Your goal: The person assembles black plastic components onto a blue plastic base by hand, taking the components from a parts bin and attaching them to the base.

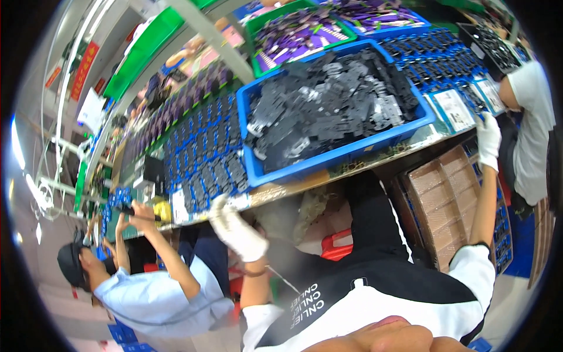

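Observation:
My left hand (pixel 237 232), in a white glove, is at the table's front edge. Its fingers are stretched out with nothing visible in them. Beside its fingertips are rows of black plastic parts with blue (pixel 220 176). My right hand (pixel 488 144), also white-gloved, reaches to the table's right side. Its fingers close at the near end of a black plastic part (pixel 474 98), though the grip itself is small and partly hidden. White printed sheets (pixel 453 110) lie beside that part. Between my hands stands a large blue bin (pixel 346 167) heaped with flat black plastic pieces (pixel 328 105).
A green tray (pixel 258 64) and another blue tray (pixel 404 27) hold purple parts behind the bin. A divided brown tray (pixel 446 199) stands below my right arm. Co-workers sit at left (pixel 158 293) and right (pixel 531 129). A red stool (pixel 337 243) is under the table.

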Available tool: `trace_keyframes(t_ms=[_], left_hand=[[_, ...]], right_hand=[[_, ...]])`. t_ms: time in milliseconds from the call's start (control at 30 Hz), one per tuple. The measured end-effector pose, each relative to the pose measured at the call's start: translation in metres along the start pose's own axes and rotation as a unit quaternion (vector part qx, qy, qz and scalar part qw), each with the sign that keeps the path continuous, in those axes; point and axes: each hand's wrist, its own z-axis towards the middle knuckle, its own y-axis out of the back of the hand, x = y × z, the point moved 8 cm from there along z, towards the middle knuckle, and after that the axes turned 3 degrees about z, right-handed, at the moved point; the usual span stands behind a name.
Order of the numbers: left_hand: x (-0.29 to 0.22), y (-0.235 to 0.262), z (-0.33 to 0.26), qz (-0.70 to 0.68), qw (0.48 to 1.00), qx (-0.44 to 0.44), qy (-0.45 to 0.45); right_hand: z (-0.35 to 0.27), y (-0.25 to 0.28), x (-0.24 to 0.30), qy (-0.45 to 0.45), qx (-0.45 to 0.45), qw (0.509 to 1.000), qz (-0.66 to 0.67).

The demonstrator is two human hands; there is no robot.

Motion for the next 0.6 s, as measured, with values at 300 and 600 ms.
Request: trace_keyframes(t_ms=[300,600], left_hand=[[-0.017,-0.162,-0.163,-0.578,0.623,0.410,0.332],[0.021,-0.135,-0.128,-0.616,0.622,0.193,0.444]], right_hand=[[-0.056,0.100,0.295,0.143,0.212,0.899,0.357],[-0.073,0.070,0.423,0.443,0.318,0.804,0.239]])
